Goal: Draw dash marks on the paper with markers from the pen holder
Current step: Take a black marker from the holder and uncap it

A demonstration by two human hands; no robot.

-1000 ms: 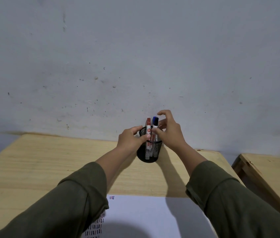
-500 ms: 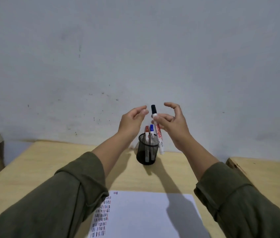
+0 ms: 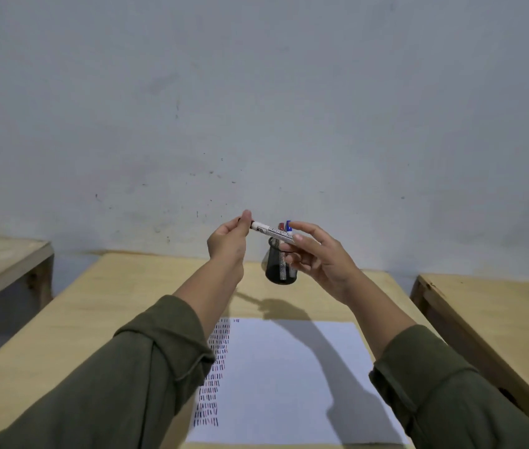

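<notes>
White-barrelled, the marker (image 3: 272,232) lies nearly level in mid-air at the centre of the frame, the left hand (image 3: 228,243) pinching its dark cap end while the right hand (image 3: 320,258) grips the other end between thumb and fingertips. Just behind it, the black mesh pen holder (image 3: 278,270) stands on the wooden table (image 3: 101,306), holding a red and a blue marker. Lower down lies the paper (image 3: 289,384), with columns of dash marks (image 3: 214,367) along its left edge.
</notes>
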